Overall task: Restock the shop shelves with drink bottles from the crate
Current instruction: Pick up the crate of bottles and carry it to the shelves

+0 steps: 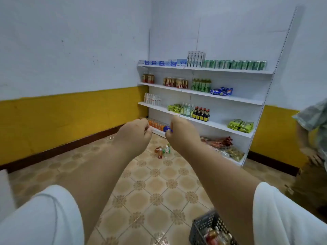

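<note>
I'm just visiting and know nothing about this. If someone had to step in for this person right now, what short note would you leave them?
Left hand: raised out in front, fingers curled, nothing visibly held.
Right hand: raised beside it, fingers curled; whether it holds anything cannot be told.
Crate: on the floor at lower right, bottles inside it.
A few loose bottles stand on the tiled floor before the shelves.
Done: shelves already carry rows of bottles, cans and snack packs.
Left: shelve the floor bottles and empty the crate. Free space shows on the right side of the shelves.
Another person stands at the right edge.
</note>
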A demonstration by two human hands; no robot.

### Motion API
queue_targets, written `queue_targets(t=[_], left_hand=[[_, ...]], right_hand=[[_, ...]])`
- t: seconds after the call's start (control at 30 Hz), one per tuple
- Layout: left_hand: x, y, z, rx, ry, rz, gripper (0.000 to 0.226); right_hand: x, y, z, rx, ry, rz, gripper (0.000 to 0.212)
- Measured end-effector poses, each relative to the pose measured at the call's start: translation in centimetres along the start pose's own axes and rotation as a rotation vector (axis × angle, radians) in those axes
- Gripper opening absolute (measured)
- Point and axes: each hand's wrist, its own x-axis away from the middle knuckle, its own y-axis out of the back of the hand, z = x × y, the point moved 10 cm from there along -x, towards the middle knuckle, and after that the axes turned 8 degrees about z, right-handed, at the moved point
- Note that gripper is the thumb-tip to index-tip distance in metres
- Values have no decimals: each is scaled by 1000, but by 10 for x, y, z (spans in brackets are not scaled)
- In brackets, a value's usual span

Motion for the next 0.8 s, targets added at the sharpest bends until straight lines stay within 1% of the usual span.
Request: queue_targets(t=[0.13,0.27,0.43,0.53,0.63,0.8], left_hand=[[-30,-53,-20,26,9,66,22],[-51,-100,-33,60,-14,102,20],[-84,-158,-36,90,-79,156,19],[-107,-191,-32,105,-105,180,18],[-130,-234,-32,182,-175,221,18],[-165,-306,-59,274,-302,362,16]], right_hand=[[-20,-9,-56,-19,-69,18,17],[-31,-22,-99,-40,-114,28,17],[-46,-50,-149,-61,-204,45,24],[-53,-64,-181,-93,-289,25,26],[-58,-81,-215,-92,-397,13,28],[-56,-86,-271,-83,-581,-32,25]])
